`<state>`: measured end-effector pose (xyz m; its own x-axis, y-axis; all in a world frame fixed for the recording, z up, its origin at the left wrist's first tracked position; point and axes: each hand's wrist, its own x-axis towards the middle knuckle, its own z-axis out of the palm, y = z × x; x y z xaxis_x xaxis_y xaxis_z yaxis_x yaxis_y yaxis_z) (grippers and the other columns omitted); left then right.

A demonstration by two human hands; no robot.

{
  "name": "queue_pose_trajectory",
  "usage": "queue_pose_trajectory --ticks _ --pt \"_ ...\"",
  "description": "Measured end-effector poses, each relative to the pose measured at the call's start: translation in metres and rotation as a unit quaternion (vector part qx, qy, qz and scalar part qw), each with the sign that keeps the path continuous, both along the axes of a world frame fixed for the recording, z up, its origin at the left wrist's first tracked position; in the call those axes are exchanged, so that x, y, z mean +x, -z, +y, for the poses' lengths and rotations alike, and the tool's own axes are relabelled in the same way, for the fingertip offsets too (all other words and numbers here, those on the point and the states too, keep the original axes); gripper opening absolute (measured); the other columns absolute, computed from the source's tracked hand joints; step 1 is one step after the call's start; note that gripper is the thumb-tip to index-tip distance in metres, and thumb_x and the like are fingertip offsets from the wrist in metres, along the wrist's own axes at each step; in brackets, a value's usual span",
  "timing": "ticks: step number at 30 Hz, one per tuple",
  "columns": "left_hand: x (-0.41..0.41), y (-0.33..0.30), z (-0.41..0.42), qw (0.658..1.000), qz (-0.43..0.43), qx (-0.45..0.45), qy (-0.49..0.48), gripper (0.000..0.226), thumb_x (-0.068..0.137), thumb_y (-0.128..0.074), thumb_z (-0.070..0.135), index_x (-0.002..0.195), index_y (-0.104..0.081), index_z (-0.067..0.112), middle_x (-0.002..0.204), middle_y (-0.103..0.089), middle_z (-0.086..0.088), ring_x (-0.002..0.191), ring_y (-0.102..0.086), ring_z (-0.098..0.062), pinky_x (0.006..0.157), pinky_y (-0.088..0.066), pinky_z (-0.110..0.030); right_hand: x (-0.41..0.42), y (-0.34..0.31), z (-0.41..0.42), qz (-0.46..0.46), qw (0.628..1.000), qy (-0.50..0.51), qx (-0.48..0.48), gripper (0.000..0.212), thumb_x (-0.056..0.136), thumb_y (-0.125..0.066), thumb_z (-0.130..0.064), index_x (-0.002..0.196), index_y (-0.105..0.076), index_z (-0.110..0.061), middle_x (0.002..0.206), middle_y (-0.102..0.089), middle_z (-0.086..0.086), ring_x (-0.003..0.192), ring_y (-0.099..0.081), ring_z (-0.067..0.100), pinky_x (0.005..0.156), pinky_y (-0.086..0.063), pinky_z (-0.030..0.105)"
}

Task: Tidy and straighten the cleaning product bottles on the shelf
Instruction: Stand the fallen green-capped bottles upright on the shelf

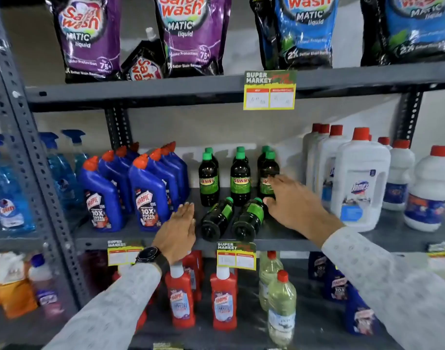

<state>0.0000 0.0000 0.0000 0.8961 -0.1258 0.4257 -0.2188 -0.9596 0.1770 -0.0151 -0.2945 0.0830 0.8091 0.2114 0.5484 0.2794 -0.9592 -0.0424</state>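
On the middle shelf stand dark Sunny bottles with green caps, in three short rows. Two more Sunny bottles lie on their sides in front: the left one and the right one, bases toward me. My right hand reaches in with fingers spread, touching the front right upright bottle and the cap end of the right fallen bottle. My left hand is flat and open, just left of the left fallen bottle, holding nothing.
Blue Harpic bottles stand close on the left, white red-capped jugs on the right. Blue spray bottles fill the neighbouring bay. Detergent pouches hang over the top shelf. Red Harpic bottles sit below. Price tags hang off the shelf edge.
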Motion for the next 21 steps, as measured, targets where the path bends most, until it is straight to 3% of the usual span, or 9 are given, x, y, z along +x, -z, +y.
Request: queue_pose_trajectory --ticks 3,6,10,12,17,21 --pt "0.005 0.009 0.0 0.999 0.034 0.017 0.015 0.059 0.102 -0.037 0.02 0.159 -0.024 0.01 0.166 -0.027 -0.009 0.154 -0.022 -0.022 0.124 -0.017 -0.033 0.017 0.008 -0.014 0.08 0.994 0.07 0.007 0.035 0.094 -0.058 -0.031 0.123 -0.061 -0.011 0.123 -0.063 0.013 0.109 -0.063 0.037 0.084 -0.051 0.042" --pt "0.008 0.015 -0.005 0.998 0.055 0.009 -0.004 0.053 0.103 -0.037 0.024 0.154 -0.036 0.01 0.163 -0.035 -0.01 0.15 -0.031 -0.027 0.123 -0.023 -0.037 0.027 0.012 -0.028 0.16 0.975 0.153 0.02 0.04 0.094 -0.059 -0.037 0.125 -0.062 -0.012 0.125 -0.062 0.012 0.11 -0.062 0.036 0.077 -0.046 0.039" --pt "0.008 0.021 -0.005 1.0 0.023 0.009 -0.014 0.048 0.105 -0.035 0.027 0.148 -0.046 0.011 0.157 -0.046 -0.009 0.146 -0.039 -0.024 0.121 -0.025 -0.036 0.043 0.018 -0.046 0.202 0.958 0.202 0.029 0.044 0.09 -0.066 -0.048 0.117 -0.065 -0.014 0.098 -0.058 0.007 0.086 -0.052 0.027 0.071 -0.04 0.034" --pt "0.005 0.024 -0.006 1.0 0.004 0.001 -0.012 0.046 0.105 -0.034 0.029 0.146 -0.051 0.014 0.154 -0.049 -0.007 0.145 -0.042 -0.023 0.12 -0.029 -0.036 0.049 0.021 -0.053 0.222 0.954 0.199 0.027 0.048 0.086 -0.071 -0.053 0.113 -0.062 -0.014 0.091 -0.052 0.003 0.085 -0.049 0.025 0.072 -0.039 0.033" --pt "0.005 0.026 -0.008 1.0 -0.012 0.002 -0.025 0.045 0.105 -0.035 0.029 0.144 -0.053 0.015 0.152 -0.052 -0.006 0.142 -0.047 -0.023 0.117 -0.034 -0.038 0.055 0.021 -0.055 0.254 0.943 0.207 0.065 0.057 0.079 -0.079 -0.049 0.117 -0.063 -0.012 0.11 -0.063 0.007 0.093 -0.054 0.027 0.076 -0.041 0.033" --pt "0.005 0.027 -0.006 1.0 -0.012 0.003 -0.024 0.045 0.105 -0.035 0.031 0.144 -0.054 0.016 0.152 -0.052 -0.005 0.142 -0.047 -0.022 0.117 -0.034 -0.037 0.053 0.025 -0.049 0.269 0.924 0.221 0.159 0.085 0.075 -0.084 -0.039 0.14 -0.038 -0.009 0.13 -0.058 0.014 0.12 -0.056 0.035 0.081 -0.044 0.036"
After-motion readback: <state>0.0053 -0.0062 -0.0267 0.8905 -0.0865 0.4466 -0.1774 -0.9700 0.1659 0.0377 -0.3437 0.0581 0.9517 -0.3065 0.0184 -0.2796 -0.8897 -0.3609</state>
